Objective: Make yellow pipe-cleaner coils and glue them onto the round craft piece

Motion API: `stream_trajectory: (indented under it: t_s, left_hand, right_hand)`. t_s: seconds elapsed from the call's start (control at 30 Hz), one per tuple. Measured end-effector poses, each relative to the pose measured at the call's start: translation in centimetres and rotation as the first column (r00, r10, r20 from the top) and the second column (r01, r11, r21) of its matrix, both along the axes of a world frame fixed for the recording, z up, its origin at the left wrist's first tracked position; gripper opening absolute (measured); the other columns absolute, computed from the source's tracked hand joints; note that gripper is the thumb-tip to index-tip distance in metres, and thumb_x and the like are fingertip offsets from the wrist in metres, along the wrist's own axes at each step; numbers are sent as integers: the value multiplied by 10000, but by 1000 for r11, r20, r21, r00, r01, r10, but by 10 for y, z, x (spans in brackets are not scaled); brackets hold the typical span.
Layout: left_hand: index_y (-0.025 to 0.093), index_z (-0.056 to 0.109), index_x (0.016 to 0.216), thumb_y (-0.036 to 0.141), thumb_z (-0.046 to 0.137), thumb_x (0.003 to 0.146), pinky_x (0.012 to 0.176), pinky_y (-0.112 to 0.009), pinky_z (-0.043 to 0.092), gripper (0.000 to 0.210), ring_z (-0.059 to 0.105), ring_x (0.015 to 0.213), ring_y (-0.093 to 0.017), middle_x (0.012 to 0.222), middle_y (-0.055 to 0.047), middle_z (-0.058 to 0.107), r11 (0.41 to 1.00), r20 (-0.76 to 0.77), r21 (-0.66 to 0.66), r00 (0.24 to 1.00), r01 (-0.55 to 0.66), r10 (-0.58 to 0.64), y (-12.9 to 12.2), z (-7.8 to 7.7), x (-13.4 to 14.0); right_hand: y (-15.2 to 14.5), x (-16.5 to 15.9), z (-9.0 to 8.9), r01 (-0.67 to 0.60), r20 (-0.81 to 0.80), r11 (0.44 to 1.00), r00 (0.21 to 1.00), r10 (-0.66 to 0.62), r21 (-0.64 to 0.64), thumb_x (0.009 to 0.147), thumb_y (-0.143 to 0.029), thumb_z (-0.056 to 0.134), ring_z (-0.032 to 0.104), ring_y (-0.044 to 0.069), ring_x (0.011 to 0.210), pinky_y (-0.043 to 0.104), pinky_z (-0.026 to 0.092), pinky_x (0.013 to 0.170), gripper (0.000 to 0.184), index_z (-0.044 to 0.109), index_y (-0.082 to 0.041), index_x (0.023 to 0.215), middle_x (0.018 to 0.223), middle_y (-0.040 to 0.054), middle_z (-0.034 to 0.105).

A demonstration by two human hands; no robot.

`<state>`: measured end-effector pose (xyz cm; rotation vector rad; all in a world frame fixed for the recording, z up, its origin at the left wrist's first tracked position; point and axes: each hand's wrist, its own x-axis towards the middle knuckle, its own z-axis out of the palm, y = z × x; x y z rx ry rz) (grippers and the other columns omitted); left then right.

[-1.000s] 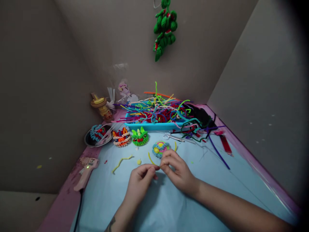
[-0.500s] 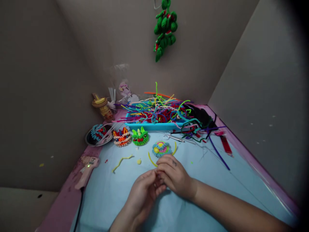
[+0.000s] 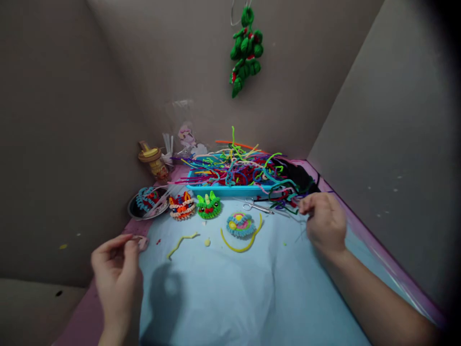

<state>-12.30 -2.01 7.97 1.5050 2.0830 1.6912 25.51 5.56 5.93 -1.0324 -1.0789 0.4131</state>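
Observation:
My left hand [image 3: 117,271] is raised at the left, thumb and forefinger pinched; whatever lies between them is too small to make out. Just behind it shows part of a pink glue gun [image 3: 143,243], mostly covered by the hand. Over the right side of the cloth, my right hand [image 3: 326,225] is closed with fingertips together, and any thing in it is hidden. Between the hands lies a round blue, pink and yellow pipe-cleaner piece [image 3: 240,225]. A curved yellow pipe cleaner [image 3: 242,250] bends around its near side.
A blue tray [image 3: 230,191] heaped with colourful pipe cleaners stands at the back. Before it lie scissors [image 3: 258,206], a green pipe-cleaner head [image 3: 209,205] and an orange one [image 3: 182,205]. A metal bowl [image 3: 134,211] sits left. A bent yellow strip [image 3: 180,241] rests on the cloth.
My hands, together at the centre before, have moved wide apart: the left to the glue gun's side, the right out to the far right. The yellow pipe cleaner is now uncovered.

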Motion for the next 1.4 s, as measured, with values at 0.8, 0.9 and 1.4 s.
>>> stream_trajectory:
  t_s: [0.8, 0.9, 1.4]
  left_hand:
    - [216, 642, 893, 235, 393, 893, 767, -296, 471, 250, 629, 852, -190, 914, -50, 690, 817, -337, -498, 803, 291, -492, 29, -16, 51]
    - [219, 663, 860, 326, 458, 864, 640, -272, 475, 232, 624, 688, -172, 845, -35, 710, 825, -187, -430, 858, 366, -479, 29, -16, 51]
    - [207, 682, 826, 349, 482, 858, 718, -289, 445, 247, 635, 814, -204, 887, -61, 696, 688, -247, -659, 776, 304, -580, 30, -17, 39]
  right_hand:
    - [-32, -57, -29, -342, 832, 903, 395, 389, -259, 829, -179, 584, 524, 233, 985, 415, 452, 869, 32, 616, -183, 836, 935, 76, 616]
    - [-40, -74, -39, -365, 857, 883, 309, 413, -294, 812, -196, 620, 513, 244, 1028, 427, 442, 892, 65, 622, -193, 877, 1006, 74, 617]
    - [-45, -81, -52, -176, 971, 970, 143, 194, -167, 765, -93, 624, 492, 231, 775, 369, 440, 687, 99, 588, -171, 717, 801, 78, 594]
